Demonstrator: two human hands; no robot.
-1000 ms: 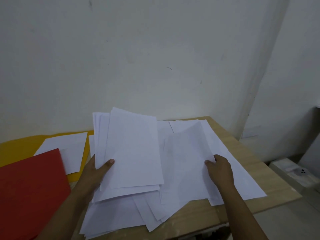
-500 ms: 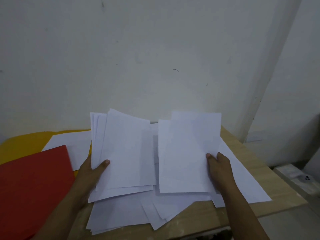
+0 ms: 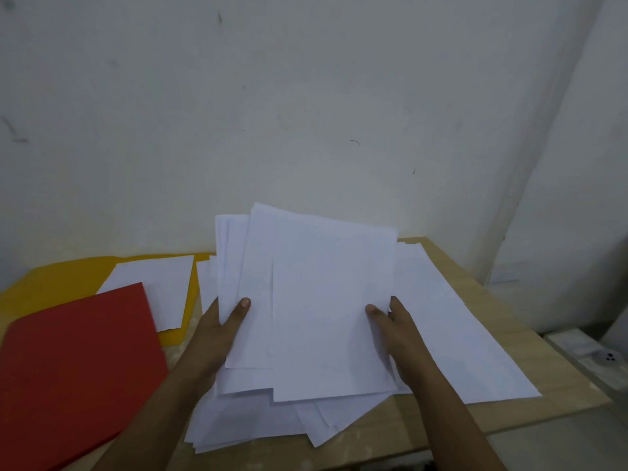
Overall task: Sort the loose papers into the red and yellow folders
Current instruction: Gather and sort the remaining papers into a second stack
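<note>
My left hand (image 3: pixel 217 331) grips a raised stack of white papers (image 3: pixel 251 287), thumb on top. My right hand (image 3: pixel 390 331) pinches a single white sheet (image 3: pixel 326 307) that now lies over the right side of that stack. More loose papers (image 3: pixel 441 317) are spread on the wooden table (image 3: pixel 503 307) beneath and to the right. The red folder (image 3: pixel 78 365) lies closed at the left. Behind it the yellow folder (image 3: pixel 51 277) lies open with one white sheet (image 3: pixel 159 287) on it.
A pale wall stands right behind the table. The table's right and front edges are close to the paper pile. On the floor to the right sits a white box (image 3: pixel 591 351) with a small dark-dotted object on it.
My right hand lifted one sheet off the loose pile and carried it left onto the stack in my left hand. The camera view shifted slightly.
</note>
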